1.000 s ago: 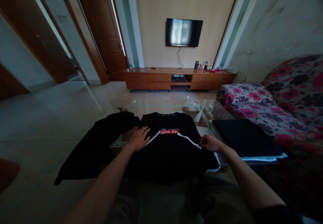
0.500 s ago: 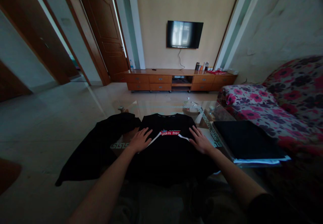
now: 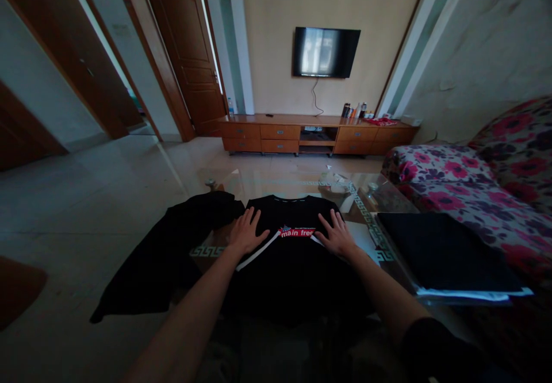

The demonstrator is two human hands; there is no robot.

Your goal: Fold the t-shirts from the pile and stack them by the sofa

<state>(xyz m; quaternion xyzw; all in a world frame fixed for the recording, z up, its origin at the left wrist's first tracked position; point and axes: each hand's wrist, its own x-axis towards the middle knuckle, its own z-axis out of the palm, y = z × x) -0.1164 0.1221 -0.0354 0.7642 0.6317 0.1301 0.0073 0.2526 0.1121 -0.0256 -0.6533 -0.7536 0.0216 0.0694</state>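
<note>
A black T-shirt (image 3: pixel 293 274) lies spread on the glass coffee table, collar toward the far side. Across its chest runs a red printed band with white letters, and a white stripe slants down from each end. My left hand (image 3: pixel 247 233) rests flat on the shirt's left part, fingers spread. On the right part, my right hand (image 3: pixel 337 234) lies with its fingers apart, beside the print. Neither hand grips the cloth. The shirt's near end is dark and hard to make out.
Another black garment (image 3: pixel 159 256) hangs over the table's left edge. A dark folded stack (image 3: pixel 444 253) with a pale lower layer sits at the right. Beyond the glass table (image 3: pixel 276 180) stand a wooden TV cabinet (image 3: pixel 280 133) and, rightward, a flowered sofa (image 3: pixel 457 170).
Both hands have shifted slightly on the shirt, the right one inward to the print's edge. More of the left white stripe shows. The view has turned a little left.
</note>
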